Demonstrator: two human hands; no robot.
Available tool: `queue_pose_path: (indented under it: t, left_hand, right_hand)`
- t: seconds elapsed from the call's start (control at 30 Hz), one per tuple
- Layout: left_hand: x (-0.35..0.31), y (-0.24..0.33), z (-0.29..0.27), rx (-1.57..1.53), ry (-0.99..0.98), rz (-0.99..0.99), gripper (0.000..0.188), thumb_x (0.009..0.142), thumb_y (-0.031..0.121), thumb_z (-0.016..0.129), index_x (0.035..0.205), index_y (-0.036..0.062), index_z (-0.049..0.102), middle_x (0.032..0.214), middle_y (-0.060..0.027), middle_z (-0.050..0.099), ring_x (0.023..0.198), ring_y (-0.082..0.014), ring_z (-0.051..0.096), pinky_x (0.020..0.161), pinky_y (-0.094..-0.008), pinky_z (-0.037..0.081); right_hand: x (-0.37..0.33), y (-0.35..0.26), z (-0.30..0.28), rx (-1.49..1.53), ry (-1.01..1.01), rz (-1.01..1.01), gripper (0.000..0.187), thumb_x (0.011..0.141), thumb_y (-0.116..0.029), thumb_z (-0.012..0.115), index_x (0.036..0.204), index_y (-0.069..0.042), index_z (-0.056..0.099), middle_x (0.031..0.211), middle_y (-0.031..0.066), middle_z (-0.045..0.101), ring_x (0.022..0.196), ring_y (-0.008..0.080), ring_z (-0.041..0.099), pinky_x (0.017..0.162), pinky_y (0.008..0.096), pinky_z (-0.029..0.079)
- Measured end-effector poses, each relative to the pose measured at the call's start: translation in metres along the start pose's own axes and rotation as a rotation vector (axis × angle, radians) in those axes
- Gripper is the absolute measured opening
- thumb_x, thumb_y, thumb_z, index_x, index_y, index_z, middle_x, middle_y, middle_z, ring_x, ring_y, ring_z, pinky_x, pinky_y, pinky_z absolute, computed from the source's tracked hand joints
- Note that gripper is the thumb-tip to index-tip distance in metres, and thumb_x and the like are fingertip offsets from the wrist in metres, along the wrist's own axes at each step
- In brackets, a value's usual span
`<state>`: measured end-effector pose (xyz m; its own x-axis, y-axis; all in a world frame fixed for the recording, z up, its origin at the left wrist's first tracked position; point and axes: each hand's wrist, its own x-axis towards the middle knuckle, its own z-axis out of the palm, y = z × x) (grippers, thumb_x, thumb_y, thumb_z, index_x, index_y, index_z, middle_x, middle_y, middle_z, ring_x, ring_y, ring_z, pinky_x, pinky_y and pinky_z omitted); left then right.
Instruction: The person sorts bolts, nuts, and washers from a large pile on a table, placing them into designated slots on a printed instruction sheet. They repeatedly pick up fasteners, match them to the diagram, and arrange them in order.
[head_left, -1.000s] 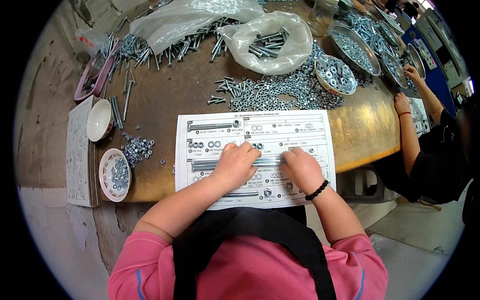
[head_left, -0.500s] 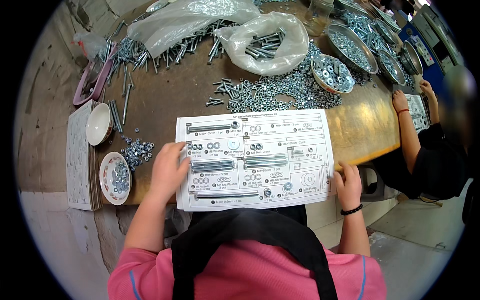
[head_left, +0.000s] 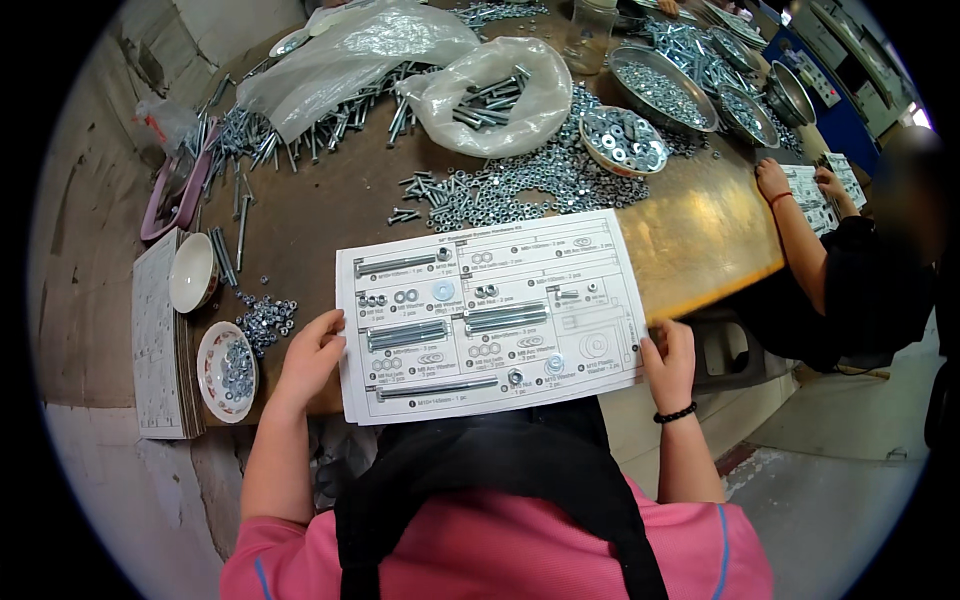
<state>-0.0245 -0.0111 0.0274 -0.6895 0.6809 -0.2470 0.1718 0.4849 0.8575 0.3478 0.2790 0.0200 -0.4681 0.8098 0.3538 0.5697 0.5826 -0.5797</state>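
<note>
A white printed parts sheet (head_left: 612, 270) lies in front of me at the table's near edge, seemingly on top of others. My left hand (head_left: 316, 360) is closed on its left edge and my right hand (head_left: 668, 360) on its right edge, thumbs toward the top face. On the printed pictures rest a long bolt (head_left: 437, 390) along the bottom, another bolt (head_left: 400, 266) at the top left and two groups of bolts (head_left: 408, 335) in the middle. Several nuts (head_left: 372, 299) and a large flat washer (head_left: 443, 290) lie among them, with a nut (head_left: 516, 377) and washer (head_left: 555, 363) lower right.
Loose nuts (head_left: 500, 195) spread beyond the sheet, below a plastic bag (head_left: 440, 118) of bolts. A washer bowl (head_left: 590, 155) and metal trays (head_left: 708, 127) stand far right. Two bowls (head_left: 208, 385) and a card stack (head_left: 150, 340) sit left. A co-worker's hands (head_left: 772, 180) are at right.
My left hand has slid off the sheet's top-left area onto its left edge, and my right hand has closed in on the right edge. The sheet has tilted slightly; the view has shifted.
</note>
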Motion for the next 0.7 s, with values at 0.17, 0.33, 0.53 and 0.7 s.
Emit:
queue_pose_path:
  t: [0.17,0.33,0.53,0.7]
  left_hand:
    - [0.004,-0.003,0.001,0.02,-0.005,0.025,0.041,0.079,0.007,0.052,0.118,-0.0043,0.051,0.109,-0.0151,0.058,0.094,-0.0177,0.057,0.085,-0.0284,0.044]
    - [-0.003,0.002,0.001,0.069,0.014,0.021,0.041,0.079,0.009,0.051,0.118,-0.0036,0.051,0.11,-0.0159,0.059,0.095,-0.0195,0.058,0.085,-0.0294,0.044]
    - [-0.003,0.017,0.003,0.118,-0.021,0.007,0.039,0.081,0.007,0.055,0.118,-0.0044,0.051,0.109,-0.012,0.058,0.099,-0.0179,0.055,0.087,-0.028,0.043]
    - [-0.006,0.018,-0.003,-0.115,-0.027,-0.107,0.04,0.079,0.007,0.055,0.117,-0.0031,0.052,0.109,-0.0125,0.058,0.098,-0.0186,0.056,0.085,-0.0281,0.044]
  right_hand:
    - [0.046,-0.043,0.021,-0.08,-0.135,-0.337,0.023,0.066,-0.008,0.068,0.089,-0.008,0.063,0.081,0.0096,0.054,0.076,0.0282,0.053,0.066,0.0369,0.045]
    - [0.069,-0.049,0.061,-0.175,-0.236,-0.467,0.009,0.068,-0.01,0.06,0.077,-0.01,0.062,0.077,0.0078,0.052,0.076,0.0273,0.053,0.066,0.0373,0.045]
    - [0.068,-0.045,0.051,-0.185,-0.288,-0.387,0.012,0.071,-0.01,0.062,0.082,-0.009,0.063,0.081,0.0091,0.054,0.081,0.0285,0.053,0.068,0.0375,0.045]
    - [0.048,-0.022,0.015,-0.23,-0.134,-0.111,0.032,0.073,-0.014,0.067,0.103,-0.007,0.06,0.097,0.0136,0.055,0.088,0.0306,0.054,0.073,0.0383,0.046]
